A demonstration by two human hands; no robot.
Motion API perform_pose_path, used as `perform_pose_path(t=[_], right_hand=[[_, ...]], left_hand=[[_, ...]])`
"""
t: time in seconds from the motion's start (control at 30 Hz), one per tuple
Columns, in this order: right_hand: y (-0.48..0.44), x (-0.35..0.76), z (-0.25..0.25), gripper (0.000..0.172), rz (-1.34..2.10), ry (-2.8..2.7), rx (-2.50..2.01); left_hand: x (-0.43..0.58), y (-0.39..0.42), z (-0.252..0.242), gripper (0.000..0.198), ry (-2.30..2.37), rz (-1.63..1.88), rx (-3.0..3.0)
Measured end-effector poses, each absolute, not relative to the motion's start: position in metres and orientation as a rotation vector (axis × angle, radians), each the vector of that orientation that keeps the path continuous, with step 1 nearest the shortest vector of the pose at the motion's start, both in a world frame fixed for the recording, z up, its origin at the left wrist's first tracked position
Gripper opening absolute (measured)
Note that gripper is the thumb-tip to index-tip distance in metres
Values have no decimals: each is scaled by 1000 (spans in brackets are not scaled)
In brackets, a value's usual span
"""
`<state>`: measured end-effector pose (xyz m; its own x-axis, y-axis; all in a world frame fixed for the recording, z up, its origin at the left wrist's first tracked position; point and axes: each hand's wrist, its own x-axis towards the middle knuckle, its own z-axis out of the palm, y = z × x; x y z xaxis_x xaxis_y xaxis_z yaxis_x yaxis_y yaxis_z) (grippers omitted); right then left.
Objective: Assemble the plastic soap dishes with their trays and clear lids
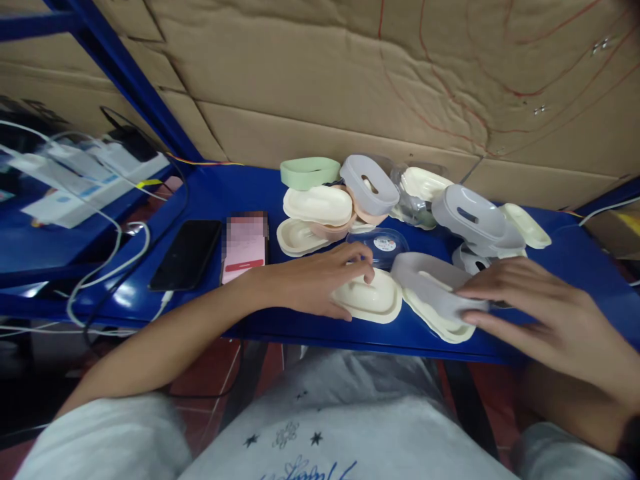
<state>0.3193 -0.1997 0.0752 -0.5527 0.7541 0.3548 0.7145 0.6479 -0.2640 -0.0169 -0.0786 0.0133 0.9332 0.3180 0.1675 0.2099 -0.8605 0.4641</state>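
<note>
My left hand (320, 280) rests on the blue shelf (215, 193), fingers curled loosely over the left end of a cream oval soap-dish tray (373, 300). My right hand (535, 300) lies with fingers stretched flat on a grey oval dish part (430, 283) that sits tilted in a cream tray (440, 323). A small clear lid with a round label (383, 243) lies just behind the left fingers.
Behind stand several more dish parts: a green ring (307, 172), stacked cream trays (317, 207), a grey shell (370, 183) and another grey shell (473, 217). A black phone (186, 253) and a pink-screened phone (244, 247) lie at left, with white cables (115, 253). Cardboard lines the back.
</note>
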Motion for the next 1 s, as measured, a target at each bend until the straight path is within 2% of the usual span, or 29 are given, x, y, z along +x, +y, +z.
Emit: perform_pose_path(t=[0.1,0.23,0.4,0.5,0.73,0.83,1.0], right_hand=[[-204,302,54,25,219,-2454,-1042],[-210,287,31,21,257,-2502,-968],[-213,278,24,18,190,-2499,-926],[-209,269,17,22,187,-2492,-949],[-211,251,-6,42,56,-2524,-1012],[-212,248,-12,42,27,-2498,-1032],[-211,248,-17,50,144,-2480,-1048]], left_hand=[[-19,-75,14,74,424,382,2674],[-22,-72,14,91,403,352,2606],[-25,-73,11,102,398,326,2539],[-25,-74,12,106,418,308,2538],[-25,-80,23,99,481,185,2666],[-29,-95,17,94,590,236,2772],[-33,-143,-2,54,729,339,2886]])
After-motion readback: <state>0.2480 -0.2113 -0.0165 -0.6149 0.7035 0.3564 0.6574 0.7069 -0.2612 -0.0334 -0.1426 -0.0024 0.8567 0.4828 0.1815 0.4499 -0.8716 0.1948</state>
